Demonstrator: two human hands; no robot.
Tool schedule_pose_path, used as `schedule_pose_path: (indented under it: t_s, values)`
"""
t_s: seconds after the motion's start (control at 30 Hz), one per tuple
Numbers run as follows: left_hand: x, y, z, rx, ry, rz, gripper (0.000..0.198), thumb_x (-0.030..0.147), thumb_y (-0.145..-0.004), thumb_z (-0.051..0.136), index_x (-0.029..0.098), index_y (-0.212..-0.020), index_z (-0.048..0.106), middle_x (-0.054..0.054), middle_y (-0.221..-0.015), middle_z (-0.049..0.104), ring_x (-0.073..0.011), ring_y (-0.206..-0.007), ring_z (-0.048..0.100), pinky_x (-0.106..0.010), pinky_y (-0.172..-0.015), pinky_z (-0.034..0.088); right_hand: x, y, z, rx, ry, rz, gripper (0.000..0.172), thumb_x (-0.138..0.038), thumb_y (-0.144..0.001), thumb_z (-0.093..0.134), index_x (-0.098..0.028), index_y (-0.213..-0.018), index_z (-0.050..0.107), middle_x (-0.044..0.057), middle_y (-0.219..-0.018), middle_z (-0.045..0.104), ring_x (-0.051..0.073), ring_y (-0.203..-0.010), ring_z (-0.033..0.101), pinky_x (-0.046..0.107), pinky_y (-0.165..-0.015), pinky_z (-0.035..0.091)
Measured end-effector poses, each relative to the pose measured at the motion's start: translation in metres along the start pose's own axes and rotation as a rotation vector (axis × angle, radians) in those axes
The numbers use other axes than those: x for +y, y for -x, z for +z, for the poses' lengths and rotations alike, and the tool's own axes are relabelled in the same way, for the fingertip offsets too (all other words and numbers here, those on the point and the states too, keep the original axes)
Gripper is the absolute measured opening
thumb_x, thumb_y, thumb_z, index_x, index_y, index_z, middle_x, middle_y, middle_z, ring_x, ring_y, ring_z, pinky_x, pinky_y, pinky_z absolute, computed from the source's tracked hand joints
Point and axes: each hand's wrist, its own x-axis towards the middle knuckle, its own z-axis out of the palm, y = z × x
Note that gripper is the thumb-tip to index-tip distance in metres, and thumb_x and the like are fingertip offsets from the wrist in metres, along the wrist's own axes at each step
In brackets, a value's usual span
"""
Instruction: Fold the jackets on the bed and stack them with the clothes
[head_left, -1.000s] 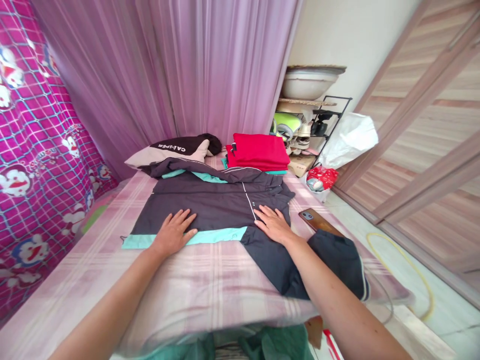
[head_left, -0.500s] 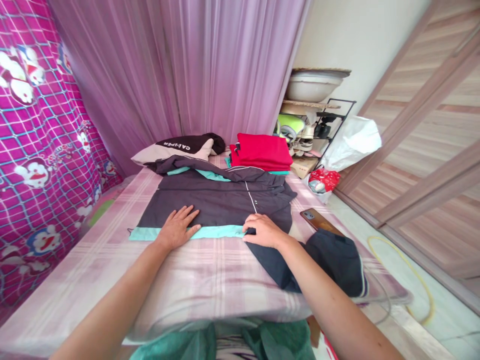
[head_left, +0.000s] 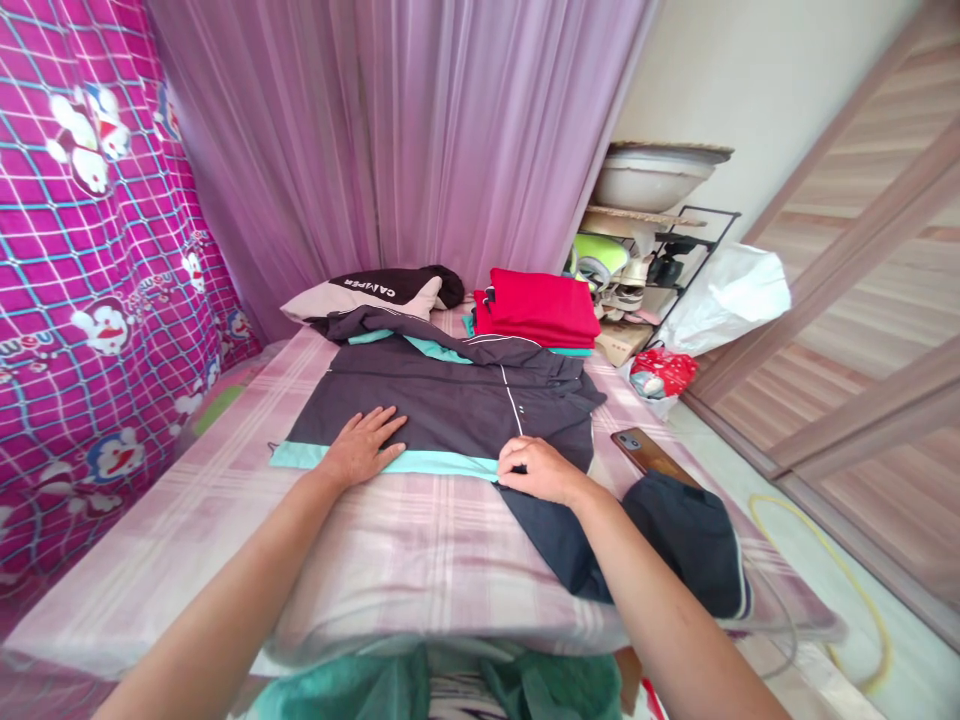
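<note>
A dark grey jacket (head_left: 435, 405) with a turquoise inner strip along its near edge lies spread on the cloth-covered table. Flat on its near left part rests my left hand (head_left: 365, 446), fingers spread across the dark fabric and the strip. At the right end of that strip, my right hand (head_left: 541, 469) has its fingers curled and pinched on the jacket's edge, where the sleeve begins. The dark navy sleeve (head_left: 559, 540) runs toward the lower right, partly under my right forearm, and its end lies near the table's right side.
A stack of folded red clothes (head_left: 544, 308) and a black-and-beige folded garment (head_left: 375, 290) lie at the back. A phone (head_left: 651, 452) rests right of the jacket. The plaid tablecloth (head_left: 405, 560) covers the table. Beyond stands a shoe rack (head_left: 701, 250) with a basin (head_left: 652, 180).
The view has shifted slightly, so everything appears a little further right. My left hand stays flat on the jacket, and my right fingers stay at the strip's end, now more closed together.
</note>
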Motion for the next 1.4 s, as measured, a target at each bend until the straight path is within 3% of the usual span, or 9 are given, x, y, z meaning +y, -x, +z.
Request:
schedule_pose_path:
  t_s: [0.17, 0.27, 0.33, 0.43, 0.57, 0.87, 1.0, 1.23, 1.4]
  values:
    - [-0.002, 0.002, 0.006, 0.039, -0.015, 0.019, 0.061, 0.06, -0.095, 0.037, 0.034, -0.15, 0.045, -0.003, -0.161, 0.039, -0.0265, -0.149, 0.033, -0.05, -0.121, 0.025, -0.004, -0.017, -0.01, 0.018, 0.065, 0.09, 0.026, -0.023, -0.092, 0.053, -0.024, -0.084, 0.078, 0.002, -0.091, 0.076, 0.016, -0.086, 0.069, 0.026, -0.082, 0.05]
    - [-0.001, 0.003, 0.007, 0.045, -0.037, 0.018, 0.062, 0.059, -0.095, 0.036, 0.032, -0.149, 0.046, -0.004, -0.16, 0.039, -0.0273, -0.149, 0.033, -0.05, -0.121, 0.025, -0.009, -0.045, -0.008, 0.177, 0.151, 0.118, 0.033, -0.03, -0.098, 0.046, -0.025, -0.114, 0.074, 0.005, -0.121, 0.072, 0.018, -0.11, 0.066, 0.03, -0.098, 0.048]
    - [-0.001, 0.004, 0.007, 0.044, -0.049, 0.024, 0.062, 0.058, -0.095, 0.036, 0.031, -0.15, 0.045, -0.005, -0.16, 0.039, -0.0279, -0.149, 0.033, -0.051, -0.121, 0.025, -0.009, -0.063, -0.002, 0.207, 0.238, 0.146, 0.043, -0.036, -0.099, 0.044, -0.026, -0.138, 0.06, 0.007, -0.147, 0.055, 0.02, -0.133, 0.052, 0.036, -0.112, 0.038]
    - [-0.001, 0.005, 0.008, 0.058, -0.057, 0.042, 0.06, 0.058, -0.096, 0.037, 0.033, -0.151, 0.044, -0.005, -0.161, 0.038, -0.028, -0.148, 0.034, -0.051, -0.121, 0.026, -0.001, -0.076, 0.011, 0.02, 0.341, 0.258, 0.059, -0.048, -0.1, 0.041, -0.026, -0.155, 0.038, 0.009, -0.165, 0.028, 0.025, -0.151, 0.026, 0.05, -0.122, 0.018]
    - [-0.003, 0.004, 0.01, 0.067, -0.055, 0.041, 0.059, 0.057, -0.095, 0.038, 0.035, -0.15, 0.045, -0.004, -0.16, 0.039, -0.0276, -0.148, 0.035, -0.05, -0.121, 0.027, 0.024, -0.064, 0.015, -0.157, 0.351, 0.39, 0.064, -0.055, -0.102, 0.027, -0.026, -0.158, 0.03, 0.008, -0.168, 0.018, 0.022, -0.154, 0.015, 0.051, -0.123, 0.012]
    - [-0.002, 0.005, 0.001, 0.017, 0.01, -0.007, 0.057, 0.058, -0.096, 0.036, 0.034, -0.144, 0.052, -0.003, -0.158, 0.043, -0.0266, -0.147, 0.036, -0.052, -0.12, 0.029, 0.064, -0.023, 0.001, 0.018, 0.472, 0.719, 0.062, -0.05, -0.103, 0.019, -0.024, -0.158, 0.031, 0.011, -0.165, 0.025, 0.024, -0.152, 0.02, 0.054, -0.121, 0.017]
    - [0.021, -0.011, -0.008, 0.036, -0.003, -0.042, 0.055, 0.055, -0.098, 0.03, 0.029, -0.137, 0.06, -0.006, -0.154, 0.049, -0.0288, -0.145, 0.039, -0.055, -0.119, 0.028, 0.06, -0.023, 0.002, 0.021, 0.481, 0.719, 0.062, -0.05, -0.103, 0.02, -0.024, -0.158, 0.031, 0.011, -0.165, 0.027, 0.024, -0.152, 0.021, 0.053, -0.121, 0.017]
    - [0.106, -0.062, -0.001, 0.051, 0.016, 0.173, 0.061, 0.056, -0.1, 0.024, 0.029, -0.149, 0.047, -0.005, -0.159, 0.042, -0.0271, -0.149, 0.032, -0.053, -0.123, 0.02, 0.055, -0.023, 0.0, 0.029, 0.468, 0.716, 0.062, -0.05, -0.103, 0.02, -0.023, -0.157, 0.032, 0.011, -0.165, 0.027, 0.024, -0.152, 0.022, 0.053, -0.12, 0.019]
    - [0.102, -0.061, 0.011, -0.064, -0.032, 0.076, 0.063, 0.057, -0.099, 0.024, 0.028, -0.153, 0.041, -0.006, -0.162, 0.035, -0.0275, -0.151, 0.028, -0.054, -0.123, 0.019, 0.056, -0.022, 0.0, 0.038, 0.455, 0.714, 0.061, -0.05, -0.103, 0.022, -0.024, -0.157, 0.033, 0.01, -0.165, 0.027, 0.024, -0.152, 0.022, 0.052, -0.12, 0.018]
